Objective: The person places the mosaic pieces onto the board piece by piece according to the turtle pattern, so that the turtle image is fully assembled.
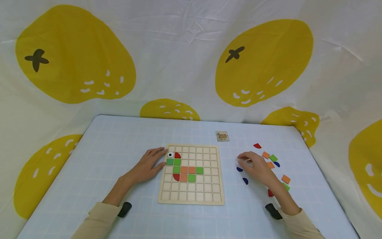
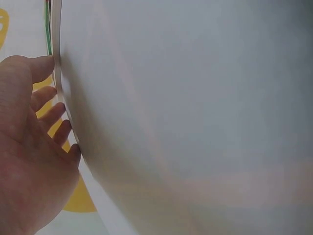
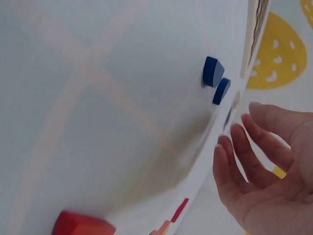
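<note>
My left hand (image 1: 150,166) touches the left edge of a wooden grid board (image 1: 209,196), fingers extended; its fingertips (image 2: 61,105) lie along the board's side in the left wrist view. On the board, green squares (image 1: 199,170), orange squares (image 1: 192,170), red rounded pieces (image 1: 177,155) and a white eye piece (image 1: 170,154) sit in the cells. To the board's right, my right hand (image 1: 253,166) hovers with loosely bent fingers above the table, close to dark blue half-round pieces (image 1: 245,181). In the right wrist view, nothing shows between its thumb and fingers, and the blue pieces (image 3: 212,72) lie apart from it.
Loose orange (image 1: 286,179), green (image 1: 273,158) and red (image 1: 257,145) pieces lie scattered around the right hand and forearm. Behind the board is a small pattern card (image 1: 222,136). A white cloth with yellow fruit prints hangs behind the table (image 1: 128,132).
</note>
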`<state>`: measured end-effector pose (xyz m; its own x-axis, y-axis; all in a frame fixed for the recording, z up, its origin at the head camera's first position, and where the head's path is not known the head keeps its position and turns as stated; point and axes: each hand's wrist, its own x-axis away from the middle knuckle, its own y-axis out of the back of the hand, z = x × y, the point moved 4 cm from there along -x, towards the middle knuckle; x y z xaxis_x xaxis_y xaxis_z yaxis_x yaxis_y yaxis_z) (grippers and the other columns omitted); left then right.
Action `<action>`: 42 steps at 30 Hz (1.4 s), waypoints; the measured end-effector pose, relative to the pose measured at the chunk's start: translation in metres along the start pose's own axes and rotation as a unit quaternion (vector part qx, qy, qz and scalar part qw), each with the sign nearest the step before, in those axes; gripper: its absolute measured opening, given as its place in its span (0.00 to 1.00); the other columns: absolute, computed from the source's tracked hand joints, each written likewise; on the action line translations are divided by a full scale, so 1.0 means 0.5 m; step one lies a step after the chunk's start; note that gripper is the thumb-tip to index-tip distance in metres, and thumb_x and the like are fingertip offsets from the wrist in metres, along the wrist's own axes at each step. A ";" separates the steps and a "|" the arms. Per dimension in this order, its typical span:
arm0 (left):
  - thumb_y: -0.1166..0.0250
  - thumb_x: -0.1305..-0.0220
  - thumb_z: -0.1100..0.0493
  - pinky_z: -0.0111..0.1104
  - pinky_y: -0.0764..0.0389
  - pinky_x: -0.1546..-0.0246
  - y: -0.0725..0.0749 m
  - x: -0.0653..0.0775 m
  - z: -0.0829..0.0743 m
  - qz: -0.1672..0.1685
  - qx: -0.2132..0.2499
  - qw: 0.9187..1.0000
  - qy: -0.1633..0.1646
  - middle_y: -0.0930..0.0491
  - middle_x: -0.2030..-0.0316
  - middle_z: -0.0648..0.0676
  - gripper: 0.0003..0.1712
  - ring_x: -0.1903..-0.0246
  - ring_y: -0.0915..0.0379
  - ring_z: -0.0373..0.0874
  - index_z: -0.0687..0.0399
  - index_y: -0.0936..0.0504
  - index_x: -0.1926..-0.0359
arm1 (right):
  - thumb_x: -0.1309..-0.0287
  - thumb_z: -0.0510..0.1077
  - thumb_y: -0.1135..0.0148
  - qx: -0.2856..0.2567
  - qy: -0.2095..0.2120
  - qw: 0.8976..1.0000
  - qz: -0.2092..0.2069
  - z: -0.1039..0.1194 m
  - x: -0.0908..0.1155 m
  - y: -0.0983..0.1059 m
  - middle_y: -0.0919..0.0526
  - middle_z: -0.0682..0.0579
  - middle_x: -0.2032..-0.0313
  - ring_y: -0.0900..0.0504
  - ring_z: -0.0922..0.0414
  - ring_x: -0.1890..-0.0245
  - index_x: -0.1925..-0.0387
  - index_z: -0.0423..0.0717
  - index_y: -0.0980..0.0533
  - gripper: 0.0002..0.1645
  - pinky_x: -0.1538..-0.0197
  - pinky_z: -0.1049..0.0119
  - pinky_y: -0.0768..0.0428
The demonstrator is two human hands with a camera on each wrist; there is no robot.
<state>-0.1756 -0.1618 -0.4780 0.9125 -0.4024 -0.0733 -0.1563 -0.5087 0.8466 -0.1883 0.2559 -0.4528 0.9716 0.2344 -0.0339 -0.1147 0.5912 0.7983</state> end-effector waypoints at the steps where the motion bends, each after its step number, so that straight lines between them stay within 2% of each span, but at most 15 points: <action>1: 0.38 0.24 0.54 0.60 0.37 0.31 0.000 0.000 0.000 0.000 0.000 1.000 0.001 0.37 0.26 0.62 0.33 0.28 0.44 0.62 0.57 0.34 0.24 | 0.32 0.39 0.33 0.002 -0.001 1.000 -0.003 -0.006 0.002 0.006 0.15 0.45 0.52 0.19 0.47 0.52 0.48 0.40 0.19 0.13 0.46 0.47 0.17; 9: 0.39 0.24 0.53 0.60 0.38 0.30 -0.001 0.000 0.003 0.002 -0.001 1.000 0.003 0.37 0.25 0.62 0.34 0.28 0.44 0.62 0.56 0.34 0.23 | 0.33 0.37 0.33 0.007 -0.001 1.000 -0.024 -0.056 0.023 0.049 0.16 0.41 0.50 0.20 0.44 0.49 0.47 0.37 0.18 0.15 0.45 0.44 0.19; 14: 0.39 0.24 0.52 0.60 0.38 0.30 -0.002 -0.001 0.005 0.002 -0.001 1.000 -0.001 0.37 0.25 0.61 0.34 0.28 0.44 0.61 0.55 0.35 0.23 | 0.33 0.38 0.33 0.024 -0.028 0.999 -0.029 -0.092 0.042 0.068 0.17 0.37 0.48 0.22 0.41 0.47 0.45 0.38 0.19 0.16 0.43 0.41 0.20; 18: 0.39 0.24 0.52 0.60 0.38 0.30 -0.003 -0.002 0.005 0.003 -0.004 1.000 -0.003 0.37 0.25 0.61 0.34 0.28 0.44 0.61 0.56 0.34 0.23 | 0.34 0.38 0.33 0.040 -0.052 0.997 -0.028 -0.115 0.058 0.078 0.19 0.35 0.48 0.24 0.40 0.49 0.44 0.37 0.19 0.18 0.44 0.38 0.21; 22: 0.39 0.24 0.52 0.59 0.38 0.30 -0.003 -0.002 0.004 0.004 -0.006 1.000 0.001 0.37 0.25 0.61 0.34 0.28 0.44 0.61 0.55 0.34 0.23 | 0.35 0.36 0.34 0.051 -0.055 0.997 -0.027 -0.132 0.071 0.085 0.20 0.32 0.48 0.24 0.37 0.49 0.44 0.34 0.21 0.19 0.44 0.36 0.22; 27: 0.38 0.24 0.53 0.60 0.38 0.30 -0.001 -0.001 0.002 0.005 -0.005 1.000 0.008 0.37 0.25 0.61 0.34 0.28 0.44 0.61 0.55 0.34 0.23 | 0.37 0.31 0.34 0.060 -0.058 0.996 -0.018 -0.147 0.079 0.087 0.22 0.29 0.46 0.25 0.33 0.46 0.44 0.32 0.22 0.20 0.42 0.34 0.24; 30: 0.38 0.25 0.53 0.60 0.38 0.30 0.000 -0.001 0.001 0.005 -0.003 1.000 0.007 0.37 0.25 0.62 0.33 0.28 0.44 0.62 0.56 0.34 0.23 | 0.38 0.30 0.33 0.063 -0.061 0.996 -0.016 -0.150 0.079 0.087 0.22 0.29 0.46 0.24 0.33 0.47 0.44 0.31 0.21 0.20 0.43 0.35 0.23; 36: 0.38 0.25 0.54 0.60 0.38 0.31 0.001 -0.001 0.000 0.001 0.002 1.000 -0.003 0.36 0.26 0.63 0.33 0.29 0.43 0.63 0.58 0.33 0.24 | 0.40 0.30 0.31 0.062 -0.055 0.996 -0.026 -0.147 0.080 0.091 0.19 0.32 0.51 0.21 0.38 0.53 0.47 0.31 0.20 0.19 0.48 0.40 0.18; 42: 0.39 0.24 0.54 0.60 0.38 0.30 0.000 0.001 0.001 0.001 0.004 1.000 -0.006 0.37 0.26 0.63 0.33 0.29 0.43 0.62 0.58 0.33 0.24 | 0.38 0.34 0.30 0.057 -0.059 0.996 -0.020 -0.149 0.082 0.094 0.18 0.36 0.54 0.20 0.41 0.55 0.49 0.34 0.19 0.16 0.49 0.42 0.17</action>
<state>-0.1756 -0.1625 -0.4783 0.9077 -0.4124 -0.0780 -0.1612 -0.5141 0.8424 -0.1691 0.3508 -0.4615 0.9933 0.1160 -0.0004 -0.0586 0.5050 0.8611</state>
